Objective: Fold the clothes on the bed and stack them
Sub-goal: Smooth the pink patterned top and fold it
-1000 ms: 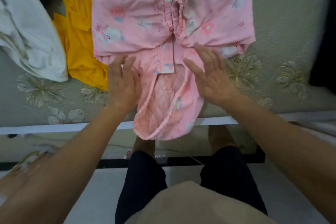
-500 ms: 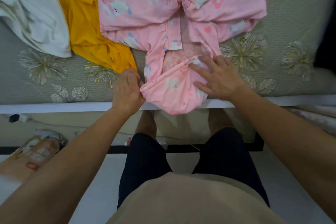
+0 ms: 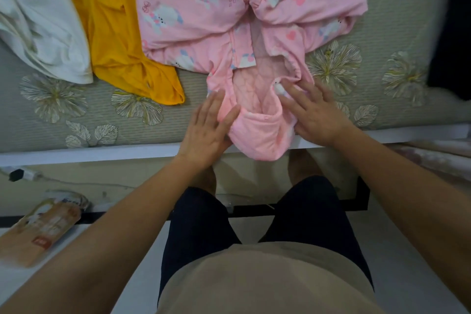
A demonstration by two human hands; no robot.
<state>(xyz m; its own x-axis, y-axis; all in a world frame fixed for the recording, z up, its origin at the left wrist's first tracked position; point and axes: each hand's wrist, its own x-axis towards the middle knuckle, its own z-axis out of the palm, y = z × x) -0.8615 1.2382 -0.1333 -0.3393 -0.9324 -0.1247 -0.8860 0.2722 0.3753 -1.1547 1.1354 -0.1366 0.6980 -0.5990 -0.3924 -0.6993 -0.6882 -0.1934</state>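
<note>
Pink quilted jacket (image 3: 193, 7): upper part cut off by frame; lies on bed (image 3: 38, 132), hood (image 3: 257, 135) hanging over bed edge. Your left hand (image 3: 206, 130), right hand (image 3: 313, 115) flat, fingers straight, pressing hood's sides. Yellow garment (image 3: 114, 46), white garment (image 3: 43, 28) left of jacket.

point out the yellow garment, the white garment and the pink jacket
yellow garment (image 3: 114, 41), head view, on its middle
white garment (image 3: 46, 33), head view, on its lower part
pink jacket (image 3: 193, 7), head view, on its folded-in sleeve

Pink garment (image 3: 204, 7) upper part cut off at top edge; floor packet (image 3: 43, 227) label blurred, unreadable.
</note>
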